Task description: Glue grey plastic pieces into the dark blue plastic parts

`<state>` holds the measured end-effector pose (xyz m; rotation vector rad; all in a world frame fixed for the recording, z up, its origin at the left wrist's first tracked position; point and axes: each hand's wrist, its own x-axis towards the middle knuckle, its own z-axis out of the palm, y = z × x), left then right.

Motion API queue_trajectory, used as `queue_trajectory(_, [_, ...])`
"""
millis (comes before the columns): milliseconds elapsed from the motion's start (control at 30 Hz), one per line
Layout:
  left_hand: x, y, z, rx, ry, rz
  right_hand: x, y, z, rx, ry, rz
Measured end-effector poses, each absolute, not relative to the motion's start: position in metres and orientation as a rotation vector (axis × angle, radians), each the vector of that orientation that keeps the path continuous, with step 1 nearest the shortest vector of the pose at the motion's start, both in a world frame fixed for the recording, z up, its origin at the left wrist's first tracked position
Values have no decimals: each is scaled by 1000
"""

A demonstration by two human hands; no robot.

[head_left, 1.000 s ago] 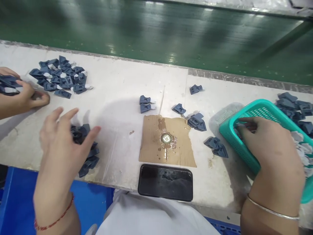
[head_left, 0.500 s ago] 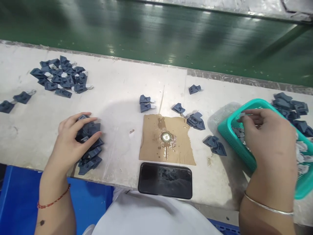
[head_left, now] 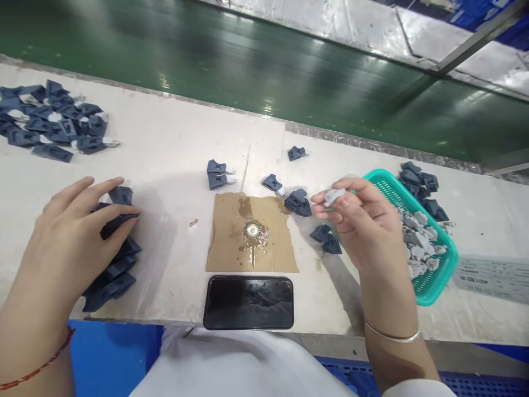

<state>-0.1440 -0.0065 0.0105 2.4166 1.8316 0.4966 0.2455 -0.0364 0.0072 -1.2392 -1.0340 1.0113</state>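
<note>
**On the white bench, one pale piece is pinched and one blue piece is being handled**

At far left, a large heap of blue parts is spread. Nearer the front edge, a stack of blue parts is partly covered by the left hand. Its fingers are bent and moderately spread, with the blue piece framed between forefinger and thumb; whether it is gripped or only touched cannot be told. The step in hand is judged to be the taking of a piece by each hand, and a sure left pinch seems to be called for next.

At the middle, a wet patch is seen on a cardboard sheet, with a phone laid just in front.

To the right, loose blue parts are scattered beside the cardboard. The pale piece is grasped by the right hand, its thumb and fingertips closed to the piece's thickness. Behind this hand, a green basket is partly filled with pale bits.
</note>
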Motion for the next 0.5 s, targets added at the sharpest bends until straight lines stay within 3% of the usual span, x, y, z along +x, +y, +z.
queue_trajectory(300, [-131,-21,17,2288,2107,454,227,-41,-4,-1112,-1051,1322])
queue_trajectory(500, [-147,-12,14,2595,2080,210,219,-45,-5,-1187,-1052,1281])
